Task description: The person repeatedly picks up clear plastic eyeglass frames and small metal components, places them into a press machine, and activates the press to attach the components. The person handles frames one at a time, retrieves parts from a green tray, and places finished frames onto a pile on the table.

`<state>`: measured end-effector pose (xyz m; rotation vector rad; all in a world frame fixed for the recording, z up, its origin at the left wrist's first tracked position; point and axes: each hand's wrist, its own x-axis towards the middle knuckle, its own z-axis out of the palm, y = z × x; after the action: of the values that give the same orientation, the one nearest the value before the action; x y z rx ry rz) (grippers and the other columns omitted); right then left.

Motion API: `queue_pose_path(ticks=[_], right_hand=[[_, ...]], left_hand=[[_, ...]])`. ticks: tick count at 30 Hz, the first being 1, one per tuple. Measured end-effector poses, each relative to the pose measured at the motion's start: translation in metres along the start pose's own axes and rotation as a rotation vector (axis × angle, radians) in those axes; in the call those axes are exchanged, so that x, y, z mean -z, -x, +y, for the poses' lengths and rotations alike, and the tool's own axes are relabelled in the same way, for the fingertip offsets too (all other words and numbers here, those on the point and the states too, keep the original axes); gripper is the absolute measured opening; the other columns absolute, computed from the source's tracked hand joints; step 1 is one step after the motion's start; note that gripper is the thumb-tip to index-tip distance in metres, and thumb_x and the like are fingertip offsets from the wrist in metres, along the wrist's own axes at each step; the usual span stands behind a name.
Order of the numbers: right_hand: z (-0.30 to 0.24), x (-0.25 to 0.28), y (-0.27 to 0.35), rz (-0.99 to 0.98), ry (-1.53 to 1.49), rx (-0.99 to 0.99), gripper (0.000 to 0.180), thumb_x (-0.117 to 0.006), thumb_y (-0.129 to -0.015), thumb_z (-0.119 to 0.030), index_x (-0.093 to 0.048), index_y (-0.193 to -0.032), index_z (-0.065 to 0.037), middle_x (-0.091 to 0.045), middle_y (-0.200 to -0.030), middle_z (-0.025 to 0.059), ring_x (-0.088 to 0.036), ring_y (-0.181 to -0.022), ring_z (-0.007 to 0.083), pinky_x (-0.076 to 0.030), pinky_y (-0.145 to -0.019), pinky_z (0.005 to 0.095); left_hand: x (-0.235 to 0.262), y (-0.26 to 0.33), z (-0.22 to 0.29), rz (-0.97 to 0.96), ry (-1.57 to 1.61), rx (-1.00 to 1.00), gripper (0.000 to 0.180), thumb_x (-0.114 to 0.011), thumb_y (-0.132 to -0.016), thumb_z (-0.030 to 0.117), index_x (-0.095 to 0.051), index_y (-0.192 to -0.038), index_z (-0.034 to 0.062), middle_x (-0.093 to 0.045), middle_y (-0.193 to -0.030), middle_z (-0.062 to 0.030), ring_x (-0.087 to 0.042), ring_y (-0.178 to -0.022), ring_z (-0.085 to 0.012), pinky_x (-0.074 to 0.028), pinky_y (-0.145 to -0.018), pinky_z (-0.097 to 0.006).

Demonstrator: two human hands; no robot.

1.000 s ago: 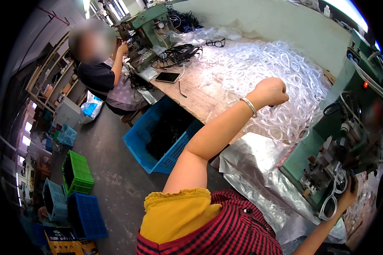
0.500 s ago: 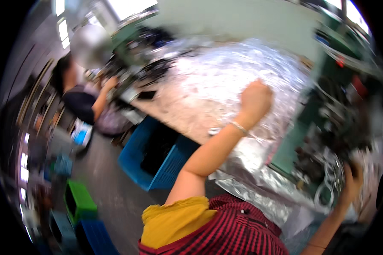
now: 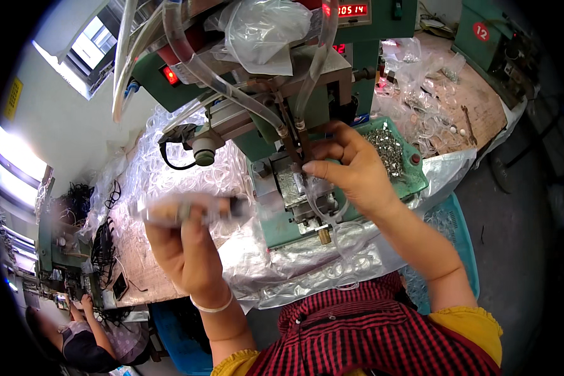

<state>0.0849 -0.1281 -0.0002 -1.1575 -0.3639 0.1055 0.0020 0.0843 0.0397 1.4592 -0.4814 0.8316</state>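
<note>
A green bench press machine (image 3: 276, 219) stands in front of me. My right hand (image 3: 357, 169) is at its working head, thumb and fingers pinched together on a clear plastic loop (image 3: 323, 203) that hangs from the narrow metal tooling (image 3: 294, 147). To the left of the press, my left hand (image 3: 191, 250) is raised, its fingers closed around a blurred greyish-clear bundle (image 3: 191, 208) whose kind I cannot make out. Behind that hand spreads a large pile of clear plastic loops (image 3: 213, 175). Several more loops (image 3: 348, 269) lie on silvery sheeting (image 3: 263, 276) at the table's front edge.
A green tray (image 3: 413, 183) of small metal pieces (image 3: 385, 147) sits right of the press. Clear tubes (image 3: 194, 69) and a plastic bag (image 3: 266, 34) hang above. Blue baskets (image 3: 467, 250) flank me. A wrench (image 3: 468, 125) lies far right; another person (image 3: 84, 341) sits lower left.
My view has swung from the left side of the bench to the press. My left hand has come from over the clear pile, now carrying a bundle. My right hand is now at the tooling.
</note>
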Motion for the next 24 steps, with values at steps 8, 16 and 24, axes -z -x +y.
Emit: queue_pose_path(ticks=[8, 16, 24], right_hand=[[-0.013, -0.003, 0.03, -0.027, 0.332, 0.153, 0.051, -0.052, -0.083, 0.005, -0.048, -0.134, 0.002, -0.061, -0.121, 0.0149, -0.058, -0.116, 0.0223, -0.044, -0.1, 0.0353], [0.044, 0.155, 0.014, 0.462, 0.976, 0.175, 0.037, -0.056, -0.088, -0.001, -0.058, -0.125, -0.001, -0.064, -0.119, 0.0135, -0.062, -0.109, 0.0234, -0.045, -0.099, 0.0343], [0.063, 0.166, 0.049, 0.228, 1.579, 0.156, 0.029, -0.067, -0.086, -0.016, -0.065, -0.112, -0.002, -0.065, -0.103, 0.0197, -0.06, -0.098, 0.0386, -0.047, -0.086, 0.0436]], left_hand=[[-0.016, 0.016, -0.032, -0.017, -0.401, -0.314, 0.012, -0.051, -0.096, 0.004, -0.058, -0.088, -0.0024, -0.064, -0.086, -0.0182, -0.064, -0.075, -0.023, -0.055, -0.06, -0.034], [-0.044, 0.03, -0.053, -0.516, -0.562, -0.849, 0.026, -0.073, -0.07, 0.01, -0.055, -0.088, 0.0118, -0.069, -0.106, -0.0089, -0.059, -0.07, -0.0201, -0.058, -0.064, -0.032], [-0.048, 0.055, -0.066, -0.389, -0.405, -0.726, 0.015, -0.066, -0.081, 0.016, -0.059, -0.093, 0.0096, -0.064, -0.113, -0.0108, -0.059, -0.074, -0.024, -0.056, -0.085, -0.047]])
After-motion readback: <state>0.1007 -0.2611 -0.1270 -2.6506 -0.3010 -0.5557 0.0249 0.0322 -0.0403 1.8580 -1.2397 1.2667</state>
